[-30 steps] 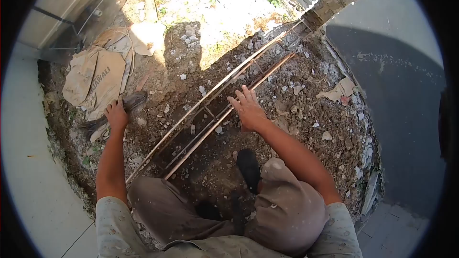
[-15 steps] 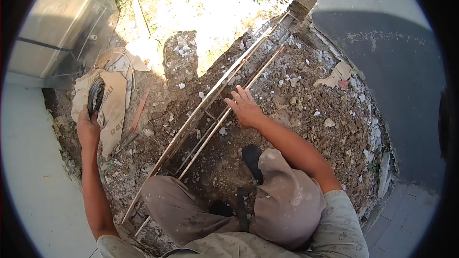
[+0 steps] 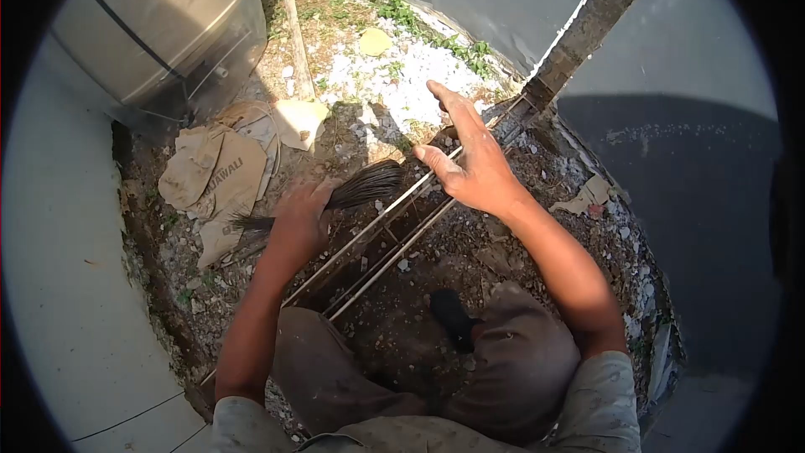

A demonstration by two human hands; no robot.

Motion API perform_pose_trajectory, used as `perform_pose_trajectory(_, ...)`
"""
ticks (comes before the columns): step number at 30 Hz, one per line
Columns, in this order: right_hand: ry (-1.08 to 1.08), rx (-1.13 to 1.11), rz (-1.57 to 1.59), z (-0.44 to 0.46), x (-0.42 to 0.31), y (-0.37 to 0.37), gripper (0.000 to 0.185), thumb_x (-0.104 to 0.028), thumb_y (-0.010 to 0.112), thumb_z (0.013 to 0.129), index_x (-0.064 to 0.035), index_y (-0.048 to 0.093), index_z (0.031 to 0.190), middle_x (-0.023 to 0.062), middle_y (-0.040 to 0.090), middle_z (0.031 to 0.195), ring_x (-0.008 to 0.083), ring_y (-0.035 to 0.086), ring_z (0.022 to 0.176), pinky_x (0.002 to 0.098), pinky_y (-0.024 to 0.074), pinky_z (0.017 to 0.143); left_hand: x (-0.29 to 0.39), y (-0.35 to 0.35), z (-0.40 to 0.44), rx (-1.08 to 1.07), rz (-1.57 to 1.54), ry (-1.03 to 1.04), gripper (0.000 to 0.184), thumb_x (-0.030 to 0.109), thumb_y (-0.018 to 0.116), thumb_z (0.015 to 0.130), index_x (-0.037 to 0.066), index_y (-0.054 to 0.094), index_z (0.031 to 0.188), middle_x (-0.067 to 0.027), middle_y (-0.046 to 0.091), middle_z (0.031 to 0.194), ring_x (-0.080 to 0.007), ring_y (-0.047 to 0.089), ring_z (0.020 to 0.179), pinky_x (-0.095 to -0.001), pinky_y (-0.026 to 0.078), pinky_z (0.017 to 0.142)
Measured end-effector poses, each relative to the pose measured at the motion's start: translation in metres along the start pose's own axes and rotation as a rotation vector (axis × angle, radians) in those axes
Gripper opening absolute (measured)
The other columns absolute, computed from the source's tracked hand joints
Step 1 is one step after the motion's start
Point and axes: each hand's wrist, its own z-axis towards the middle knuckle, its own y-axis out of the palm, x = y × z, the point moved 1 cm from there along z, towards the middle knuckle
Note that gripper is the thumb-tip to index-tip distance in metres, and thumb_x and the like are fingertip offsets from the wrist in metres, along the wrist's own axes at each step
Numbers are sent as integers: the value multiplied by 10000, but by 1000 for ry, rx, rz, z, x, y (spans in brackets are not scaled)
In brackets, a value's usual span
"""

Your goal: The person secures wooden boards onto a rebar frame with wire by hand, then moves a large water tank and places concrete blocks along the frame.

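Note:
My left hand (image 3: 299,222) is closed around a bundle of thin dark binding wire (image 3: 369,184), whose loose ends stick out on both sides of the fist. My right hand (image 3: 482,172) is open, thumb and fingers apart, with nothing in it. It hovers over the upper part of a long rebar frame (image 3: 394,258); whether it touches the rods I cannot tell. The frame lies slantwise in a shallow trench, its thin rods joined by small cross ties. Its far end meets a rough concrete column (image 3: 599,13).
Torn paper sacks (image 3: 231,169) lie on the dirt to the left, near a large plastic-wrapped container (image 3: 189,8). A wooden plank (image 3: 297,38) lies at the back. A grey wall (image 3: 688,176) bounds the right, a pale ledge (image 3: 75,285) the left. My shoe (image 3: 453,319) rests on the soil.
My left hand has brought the wire bundle from the far left in toward the frame. My right hand has lifted off the near rod and moved farther up, its fingers spread.

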Motion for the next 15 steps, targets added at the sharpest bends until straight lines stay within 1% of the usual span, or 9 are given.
perform_pose_trajectory(1,-62,-29,-88,2,-2,-7,406,-102,635,891,-36,541,1281,186,621,1179,276,616,1031,356,476,906,11,3,-3,-84,-2,-24,439,-39,647,759,26,563,1185,-172,580,996,-376,568,946,-443,458,839)
perform_pose_trajectory(3,193,-562,42,0,8,-11,215,-78,619,894,-6,635,1095,179,678,999,281,648,899,361,497,808,16,8,-17,-133,-2,-19,455,-43,643,743,46,573,1183,-161,569,976,-368,556,958,-436,452,842)
perform_pose_trajectory(4,125,-441,197,-11,0,-13,102,-57,608,899,14,666,944,164,688,854,268,657,804,375,498,739,16,7,-20,-152,9,-22,463,-45,642,735,57,577,1182,-156,564,966,-364,550,964,-433,448,843)
perform_pose_trajectory(7,120,-538,295,-32,-23,-27,118,-106,646,907,5,673,936,139,670,814,203,632,752,341,487,697,14,-6,-31,-178,9,9,466,-41,628,716,66,590,1168,-148,560,955,-357,549,939,-433,448,828)
perform_pose_trajectory(8,145,-626,251,-35,-34,-34,136,-130,660,907,1,676,935,124,657,785,172,607,721,328,475,671,9,-7,-37,-198,35,29,463,-38,626,709,68,595,1159,-145,558,948,-352,549,936,-432,448,819)
perform_pose_trajectory(9,172,-600,296,-43,-42,-38,122,-122,663,903,-3,678,920,119,650,779,170,586,686,329,462,639,2,-7,-42,-219,62,51,460,-35,623,702,71,601,1149,-142,555,941,-347,549,932,-431,447,811)
perform_pose_trajectory(11,31,-490,241,-58,-40,-45,106,-108,671,895,-3,677,904,103,639,769,167,569,659,321,449,620,-9,-10,-49,-230,105,84,447,-24,621,694,74,611,1130,-134,549,922,-337,548,927,-429,445,799)
perform_pose_trajectory(13,200,-457,183,-59,-49,-78,76,-49,643,877,15,667,844,131,668,761,213,616,674,320,472,646,-18,-21,-50,-198,147,92,427,-6,621,690,76,619,1109,-124,541,900,-327,548,922,-427,443,789)
perform_pose_trajectory(15,393,-391,169,-68,-50,-113,84,-37,644,883,23,650,825,80,634,710,125,574,670,279,461,646,-40,-25,-54,-131,183,101,424,-12,640,665,59,616,1082,-133,544,892,-348,544,903,-430,440,775)
